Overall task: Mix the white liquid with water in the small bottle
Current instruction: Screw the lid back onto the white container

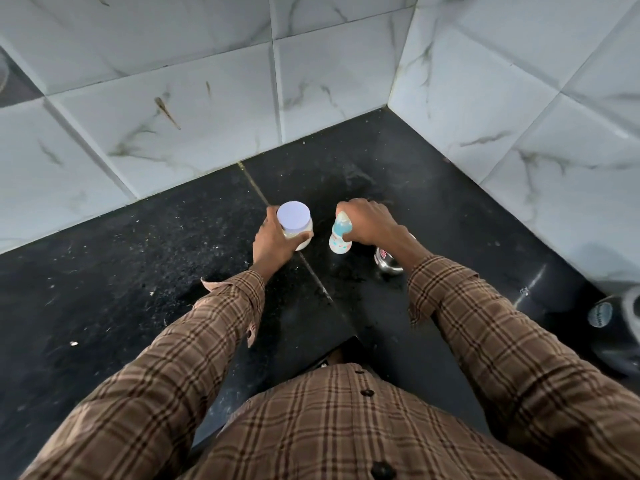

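The small bottle (pixel 339 237) stands upright on the dark counter (pixel 138 271), your right hand (pixel 370 223) closed around its blue top, likely to steady it. Just left, your left hand (pixel 273 237) wraps the jar (pixel 295 225) of white liquid (lid on), ready to lift. A steel cup (pixel 388 261) sits near right.

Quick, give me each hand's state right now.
Left hand: grip closed around the clear jar of white liquid with a pale lilac lid.
Right hand: grip closed on the small baby bottle with a blue top.
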